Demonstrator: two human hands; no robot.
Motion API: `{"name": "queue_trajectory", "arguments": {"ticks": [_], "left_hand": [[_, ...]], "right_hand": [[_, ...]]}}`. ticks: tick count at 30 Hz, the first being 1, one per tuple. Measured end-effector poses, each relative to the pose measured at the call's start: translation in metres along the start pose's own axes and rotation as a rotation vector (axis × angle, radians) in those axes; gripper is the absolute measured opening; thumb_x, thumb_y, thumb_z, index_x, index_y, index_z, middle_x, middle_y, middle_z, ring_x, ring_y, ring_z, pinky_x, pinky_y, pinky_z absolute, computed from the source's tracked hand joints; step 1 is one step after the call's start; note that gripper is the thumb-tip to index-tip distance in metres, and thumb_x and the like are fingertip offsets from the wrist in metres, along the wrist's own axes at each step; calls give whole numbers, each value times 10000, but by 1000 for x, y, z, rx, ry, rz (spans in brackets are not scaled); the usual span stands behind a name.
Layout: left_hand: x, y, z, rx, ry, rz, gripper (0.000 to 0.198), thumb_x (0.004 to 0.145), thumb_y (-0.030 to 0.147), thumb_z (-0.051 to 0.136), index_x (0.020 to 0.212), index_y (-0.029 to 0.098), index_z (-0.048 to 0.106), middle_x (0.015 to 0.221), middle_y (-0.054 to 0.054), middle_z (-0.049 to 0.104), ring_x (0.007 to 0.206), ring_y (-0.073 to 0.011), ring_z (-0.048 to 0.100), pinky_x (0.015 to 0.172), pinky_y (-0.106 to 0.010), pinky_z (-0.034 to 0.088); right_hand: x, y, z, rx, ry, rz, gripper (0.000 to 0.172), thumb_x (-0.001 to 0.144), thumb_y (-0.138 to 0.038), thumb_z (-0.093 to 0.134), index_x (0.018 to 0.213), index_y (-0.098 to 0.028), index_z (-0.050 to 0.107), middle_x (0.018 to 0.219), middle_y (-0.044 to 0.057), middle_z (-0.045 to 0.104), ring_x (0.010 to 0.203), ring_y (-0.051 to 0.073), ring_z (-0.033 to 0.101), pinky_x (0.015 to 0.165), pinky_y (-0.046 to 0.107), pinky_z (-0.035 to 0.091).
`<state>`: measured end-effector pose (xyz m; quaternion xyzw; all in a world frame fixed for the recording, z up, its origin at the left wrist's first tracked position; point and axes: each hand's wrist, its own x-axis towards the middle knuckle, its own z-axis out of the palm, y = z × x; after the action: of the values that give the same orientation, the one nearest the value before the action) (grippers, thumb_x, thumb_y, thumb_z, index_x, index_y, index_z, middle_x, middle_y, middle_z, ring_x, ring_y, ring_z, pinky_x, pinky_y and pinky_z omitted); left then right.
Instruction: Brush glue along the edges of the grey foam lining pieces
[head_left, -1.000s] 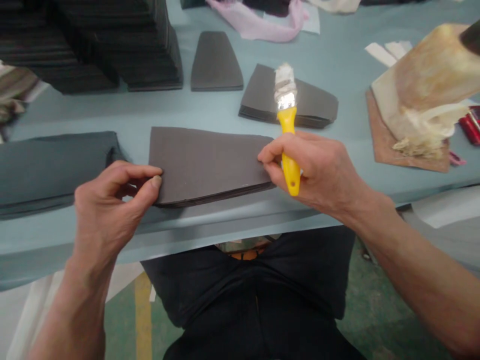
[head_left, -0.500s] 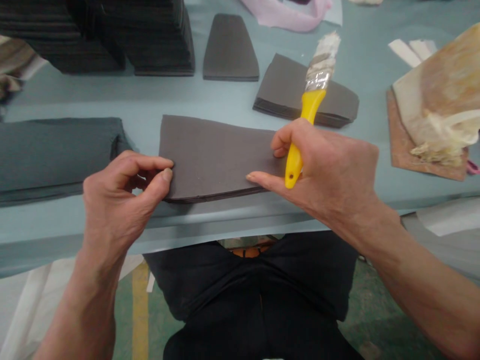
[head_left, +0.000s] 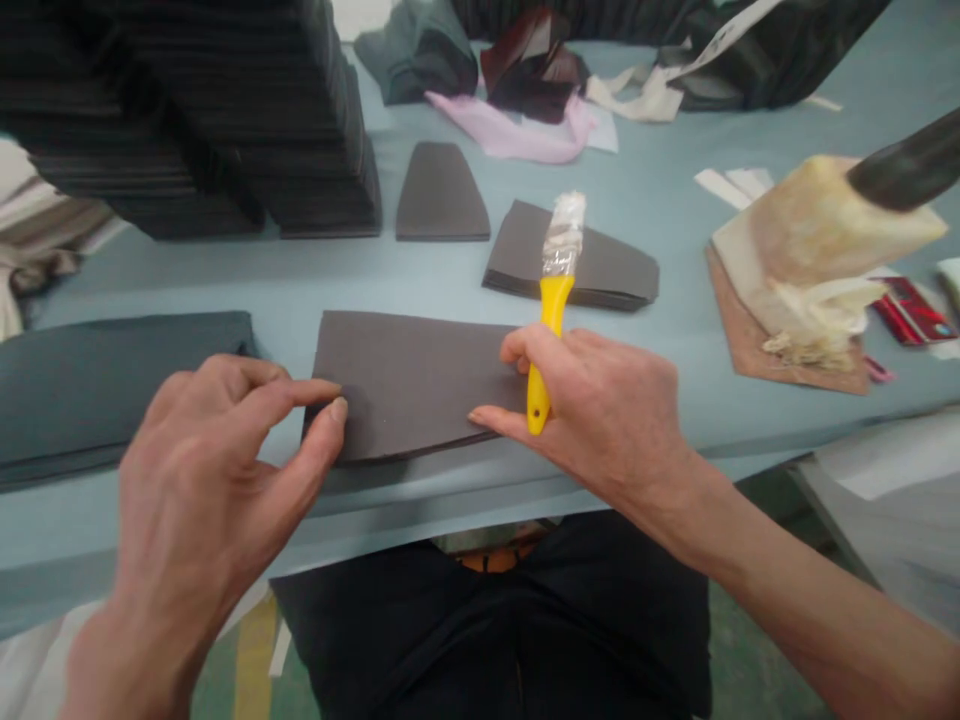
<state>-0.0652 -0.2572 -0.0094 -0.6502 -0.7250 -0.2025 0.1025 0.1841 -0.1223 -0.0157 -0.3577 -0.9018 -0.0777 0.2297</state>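
Note:
A stack of dark grey tapered panels (head_left: 420, 385), fabric or thin sheet, lies flat before me near the table's front edge. At its left end, the thumb and forefinger of my left hand (head_left: 217, 470) pinch together on the edge; I cannot tell how many layers they catch. A paintbrush (head_left: 553, 310) is tucked in my right hand (head_left: 600, 400), yellow handle down and whitish, coated bristles pointing away from me. The same hand's thumb and fingertips rest on the right part of the stack and cover its right end.
Folded dark green cloth (head_left: 112, 390) lies left. Tall dark stacks (head_left: 315, 130) stand behind it. Two smaller grey panel piles (head_left: 442, 195) (head_left: 622, 265) sit farther back. At right, a stained pale container (head_left: 817, 220) stands on a brown board (head_left: 731, 340). Pink cloth (head_left: 517, 130) lies behind.
The view has tilted up, showing more of the table's far side. My left hand has rolled so its back shows more, still pinching the edge. The right hand keeps the paintbrush.

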Motion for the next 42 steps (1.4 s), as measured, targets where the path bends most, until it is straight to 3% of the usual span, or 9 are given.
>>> {"name": "queue_trajectory", "arguments": {"ticks": [3, 6, 9, 11, 17, 20, 24, 32, 42], "left_hand": [[18, 15, 4, -21, -13, 208, 218, 1103, 358, 558, 1129, 228, 731, 1090, -70, 726, 992, -277, 642, 907, -454, 515], [35, 27, 20, -122, -86, 411, 250, 1112, 343, 525, 1269, 202, 659, 1302, -101, 745, 1221, -299, 690, 1054, -482, 575], [45, 30, 36, -122, -160, 484, 332, 1121, 326, 469, 1378, 169, 608, 1494, -152, 682, 1419, -354, 628, 1155, -545, 589], [46, 30, 42, -106, -169, 517, 338, 1120, 310, 453, 1377, 160, 612, 1522, -165, 667, 1441, -374, 618, 1155, -568, 606], [42, 37, 46, -120, -108, 515, 267, 1103, 254, 492, 1280, 191, 681, 1473, -148, 690, 1374, -354, 636, 1106, -555, 626], [42, 41, 46, -122, -60, 527, 251, 1101, 244, 479, 1224, 180, 688, 1360, -149, 720, 1207, -341, 673, 965, -529, 651], [41, 43, 48, -125, -47, 515, 218, 1095, 225, 464, 1096, 180, 678, 1218, -136, 725, 1036, -316, 657, 805, -470, 608], [34, 44, 54, -164, -44, 474, 218, 1092, 217, 494, 1205, 197, 680, 1182, -106, 710, 1042, -292, 599, 811, -433, 526], [38, 41, 52, -136, -64, 488, 260, 1086, 231, 483, 1271, 166, 653, 1228, -125, 709, 1097, -328, 617, 833, -472, 582]], "right_hand": [[0, 1, 0, 4, 11, -29, 588, 661, -587, 1036, 991, -241, 695, 768, -7, 756, 697, 216, 701, 592, 348, 314], [0, 1, 1, 8, 2, -11, 556, 707, -602, 1006, 997, -247, 690, 791, 2, 769, 738, 229, 715, 611, 352, 334], [-2, 1, 4, 24, -2, 1, 512, 778, -631, 949, 1002, -248, 696, 803, 14, 769, 759, 234, 708, 628, 358, 344], [-3, 2, 6, 44, 11, -5, 488, 838, -656, 893, 1012, -243, 699, 811, 21, 764, 766, 232, 696, 646, 362, 360], [-7, 0, 8, 60, 75, -55, 372, 963, -583, 806, 1052, -239, 695, 876, 41, 770, 842, 238, 653, 745, 369, 424], [-10, -4, 8, 87, 77, -110, 240, 986, -427, 815, 1081, -241, 696, 935, 33, 790, 872, 238, 648, 762, 367, 446], [-13, -6, 11, 175, 70, -159, 43, 1068, -288, 691, 1072, -246, 698, 853, 5, 752, 818, 213, 638, 729, 337, 458], [-16, -6, 15, 243, 52, -208, 158, 1100, -240, 608, 979, -209, 705, 1018, 70, 817, 899, 196, 724, 803, 315, 569], [-14, -9, 13, 191, 66, -213, 183, 1106, -237, 583, 971, -199, 701, 1086, 111, 825, 947, 214, 751, 843, 328, 622]]}}
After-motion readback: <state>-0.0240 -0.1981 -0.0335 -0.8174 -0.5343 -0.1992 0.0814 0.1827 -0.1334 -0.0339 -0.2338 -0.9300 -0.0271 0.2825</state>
